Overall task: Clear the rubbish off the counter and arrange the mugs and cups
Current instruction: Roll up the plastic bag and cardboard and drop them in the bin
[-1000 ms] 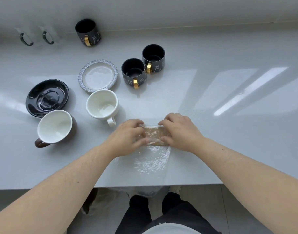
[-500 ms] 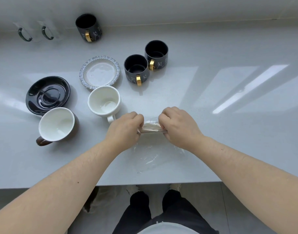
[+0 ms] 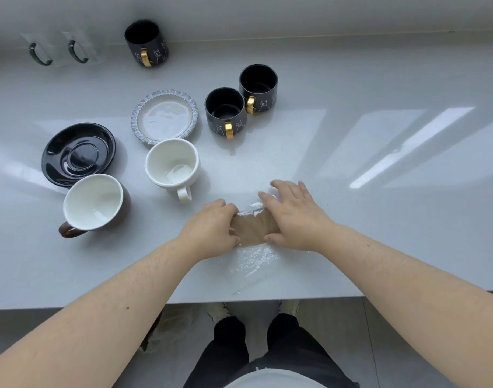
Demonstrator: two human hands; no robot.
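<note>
Clear wrapper [image 3: 253, 257], fingers [image 3: 288, 191] apparently pressing.

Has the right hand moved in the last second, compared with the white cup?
Yes. The right hand has opened and now lies flat, fingers stretched toward the back of the counter; it remains right of the white cup.

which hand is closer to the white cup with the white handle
Left. The left hand sits just right of and below the white cup's handle. The right hand is further right, across the clear plastic wrapper.
</note>
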